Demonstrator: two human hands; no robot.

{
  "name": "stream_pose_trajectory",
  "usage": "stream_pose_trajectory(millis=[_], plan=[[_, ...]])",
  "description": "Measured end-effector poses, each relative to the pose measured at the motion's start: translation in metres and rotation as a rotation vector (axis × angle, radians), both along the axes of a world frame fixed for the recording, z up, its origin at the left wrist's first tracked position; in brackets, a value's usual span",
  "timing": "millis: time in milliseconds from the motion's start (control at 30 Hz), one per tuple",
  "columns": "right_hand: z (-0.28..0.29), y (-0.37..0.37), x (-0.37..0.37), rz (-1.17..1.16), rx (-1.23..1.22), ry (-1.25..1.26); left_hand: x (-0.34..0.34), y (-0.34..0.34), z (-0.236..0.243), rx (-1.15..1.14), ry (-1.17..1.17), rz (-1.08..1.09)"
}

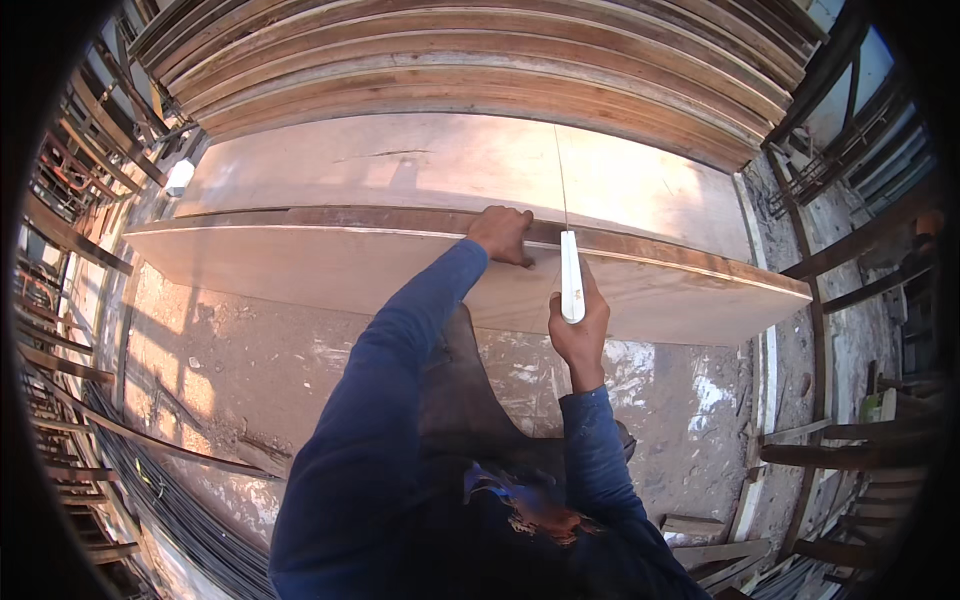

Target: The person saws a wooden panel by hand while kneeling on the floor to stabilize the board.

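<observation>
Upright panel [300, 262]: spans mid-view, on edge | Left hand [500, 236]: clasped over its top edge | Handsaw [571, 280]: blade crosses that edge | Right hand [585, 330]: closed round white handle | Risk: panel wobble from one-handed bracing could make blade skip leftward.

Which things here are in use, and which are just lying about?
Apparently in use:
white-handled thin-bladed saw, in the right hand
long pale wooden panel with a brown upper edge, the left hand on that edge

Seemingly just lying about:
stack of long brown wooden boards
long thin dark rods
short brown wooden offcut
</observation>
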State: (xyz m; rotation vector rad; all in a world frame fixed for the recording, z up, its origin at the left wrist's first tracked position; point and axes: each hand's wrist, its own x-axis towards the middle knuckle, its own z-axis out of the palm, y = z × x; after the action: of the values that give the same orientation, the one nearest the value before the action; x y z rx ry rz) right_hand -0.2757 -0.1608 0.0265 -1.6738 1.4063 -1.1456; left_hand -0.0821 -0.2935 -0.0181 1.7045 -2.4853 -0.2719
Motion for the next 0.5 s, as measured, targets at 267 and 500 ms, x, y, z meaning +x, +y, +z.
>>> stream_pose_trajectory(millis=[267, 500], plan=[[-0.026, -0.013, 0.019, -0.102, -0.084, -0.002, 0.013, -0.025, -0.010, -0.007, 0.051, -0.084], [-0.009, -0.019, 0.055, -0.222, -0.309, 0.137, 0.021, -0.040, -0.007, 0.034, 0.073, -0.176]])
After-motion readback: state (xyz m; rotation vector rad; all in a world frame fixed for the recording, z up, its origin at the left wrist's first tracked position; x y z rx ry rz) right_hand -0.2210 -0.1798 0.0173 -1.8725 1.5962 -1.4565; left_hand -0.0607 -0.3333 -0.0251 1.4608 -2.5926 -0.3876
